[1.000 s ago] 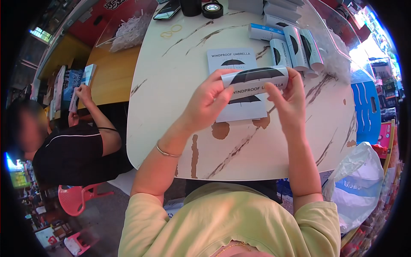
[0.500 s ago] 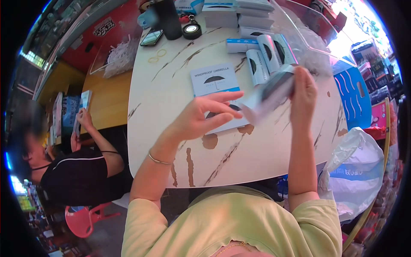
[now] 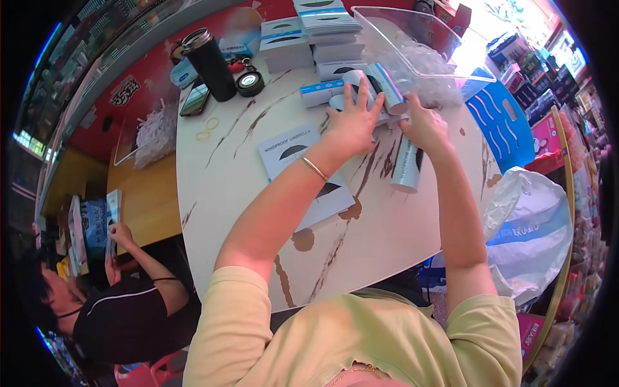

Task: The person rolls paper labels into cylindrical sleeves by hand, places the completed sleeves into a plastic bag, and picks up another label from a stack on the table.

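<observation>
My left hand (image 3: 356, 124) lies with spread fingers over a group of rolled printed sheets, touching them. One roll (image 3: 387, 89) slants by its fingertips, and another roll (image 3: 321, 93) lies crosswise to the left. My right hand (image 3: 427, 128) rests at the right of the group, its thumb and index finger apart. Beneath it and toward me lies a single rolled sheet (image 3: 406, 169) marked with umbrella lettering; its far end is hidden by the hand. Flat "Windproof Umbrella" sheets (image 3: 287, 143) lie left of my forearm.
Stacks of printed sheets (image 3: 280, 48) stand at the back beside a clear plastic bin (image 3: 422, 76). A black tumbler (image 3: 209, 68), a phone (image 3: 195, 100) and rubber bands (image 3: 205, 131) are at back left. At left another person (image 3: 129, 309) holds a packet. A white bag (image 3: 532, 238) hangs right.
Both hands have moved away from me to the group of rolls. The blurred sheet in my right hand is gone from it; a roll now lies below that hand. The view has shifted.
</observation>
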Available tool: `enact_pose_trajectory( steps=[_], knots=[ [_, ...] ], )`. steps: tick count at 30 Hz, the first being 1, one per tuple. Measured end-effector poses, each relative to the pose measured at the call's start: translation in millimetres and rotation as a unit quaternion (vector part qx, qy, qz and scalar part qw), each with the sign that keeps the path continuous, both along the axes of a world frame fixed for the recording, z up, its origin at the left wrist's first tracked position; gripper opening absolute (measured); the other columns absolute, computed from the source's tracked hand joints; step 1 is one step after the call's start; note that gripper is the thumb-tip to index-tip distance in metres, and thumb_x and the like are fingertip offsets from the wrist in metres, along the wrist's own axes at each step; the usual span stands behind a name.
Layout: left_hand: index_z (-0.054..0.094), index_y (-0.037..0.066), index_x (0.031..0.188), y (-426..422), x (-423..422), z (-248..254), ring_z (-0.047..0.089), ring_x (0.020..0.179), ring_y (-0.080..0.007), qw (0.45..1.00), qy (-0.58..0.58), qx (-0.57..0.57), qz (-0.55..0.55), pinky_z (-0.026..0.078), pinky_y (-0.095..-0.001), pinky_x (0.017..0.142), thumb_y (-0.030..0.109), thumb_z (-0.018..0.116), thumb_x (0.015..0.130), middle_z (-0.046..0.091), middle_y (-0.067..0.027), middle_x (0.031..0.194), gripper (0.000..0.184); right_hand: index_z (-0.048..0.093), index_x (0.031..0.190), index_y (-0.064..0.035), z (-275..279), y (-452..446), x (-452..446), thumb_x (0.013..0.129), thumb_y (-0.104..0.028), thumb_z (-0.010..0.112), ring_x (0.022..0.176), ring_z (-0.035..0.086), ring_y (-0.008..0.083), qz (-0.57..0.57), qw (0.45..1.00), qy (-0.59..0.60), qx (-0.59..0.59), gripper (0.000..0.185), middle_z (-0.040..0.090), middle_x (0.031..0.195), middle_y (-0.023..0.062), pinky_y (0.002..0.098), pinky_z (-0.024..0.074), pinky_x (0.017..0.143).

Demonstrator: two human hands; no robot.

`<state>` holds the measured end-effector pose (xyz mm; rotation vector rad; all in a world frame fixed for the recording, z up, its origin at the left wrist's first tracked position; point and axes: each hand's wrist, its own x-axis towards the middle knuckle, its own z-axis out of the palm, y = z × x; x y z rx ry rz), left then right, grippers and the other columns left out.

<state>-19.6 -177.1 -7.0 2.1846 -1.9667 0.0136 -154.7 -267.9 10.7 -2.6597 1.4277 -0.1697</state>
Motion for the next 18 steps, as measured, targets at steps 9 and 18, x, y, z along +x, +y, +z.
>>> enact_pose_trajectory(
  steps=[9,18],
  knots=[
    [0.032,0.019,0.131,6.5,1.5,-21.7,0.032,0.12,-0.0432,0.999,-0.008,-0.035,-0.015,0.042,-0.0544,0.081,0.017,0.069,0.066,0.017,-0.0232,0.138,0.075,0.047,0.106,-0.0084,-9.5,-15.7,17.0,0.083,-0.025,0.046,0.093,0.058,0.0328,-0.026,1.0,-0.008,0.01,0.029,0.061,0.094,0.0184,0.0431,0.0434,0.078],
    [0.033,0.043,0.128,37.5,-5.9,-25.4,0.046,0.105,-0.0471,0.974,-0.207,-0.067,-0.059,0.041,-0.0547,0.08,0.011,0.046,0.081,0.021,-0.0254,0.137,0.058,0.056,0.111,-0.0195,-41.4,-45.2,3.5,0.081,-0.025,0.041,0.094,0.057,0.03,-0.022,0.978,-0.179,0.103,0.035,0.06,0.103,0.0118,0.0395,0.0433,0.081]
  ],
)
